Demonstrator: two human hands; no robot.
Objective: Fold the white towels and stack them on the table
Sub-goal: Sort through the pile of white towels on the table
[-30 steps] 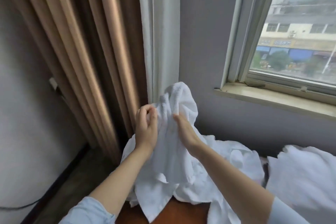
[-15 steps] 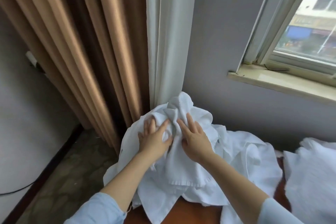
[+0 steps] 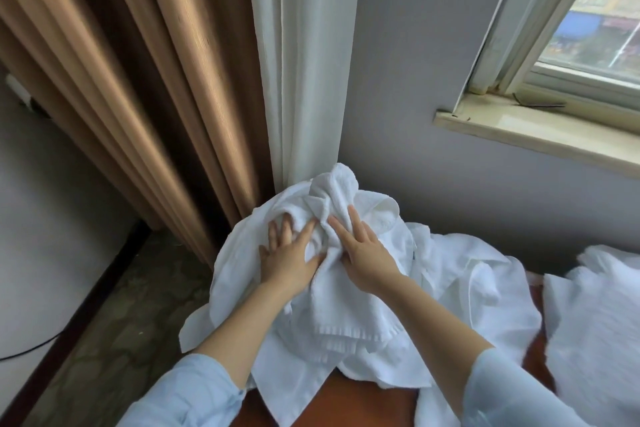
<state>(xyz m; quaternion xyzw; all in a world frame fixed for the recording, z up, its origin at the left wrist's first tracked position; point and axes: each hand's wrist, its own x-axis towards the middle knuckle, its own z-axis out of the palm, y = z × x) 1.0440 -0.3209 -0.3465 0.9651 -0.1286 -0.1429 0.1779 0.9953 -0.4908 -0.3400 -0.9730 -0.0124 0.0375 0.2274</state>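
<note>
A crumpled heap of white towels lies on the brown wooden table, spilling over its left edge. My left hand rests flat on the heap with fingers spread, thumb against a bunched ridge of cloth. My right hand lies beside it on the same bunched towel, fingers extended and slightly apart. Both palms press down; I cannot see cloth pinched in either. Another white towel lies at the right edge of the table.
Brown curtains and a white sheer curtain hang just behind the heap. A grey wall and a window sill stand at right. A patterned floor with a dark cable lies at left.
The bunched towel that my hands held up a second ago has come down onto the heap. Both hands went from gripping it to lying flat on it. My view tilted downward.
</note>
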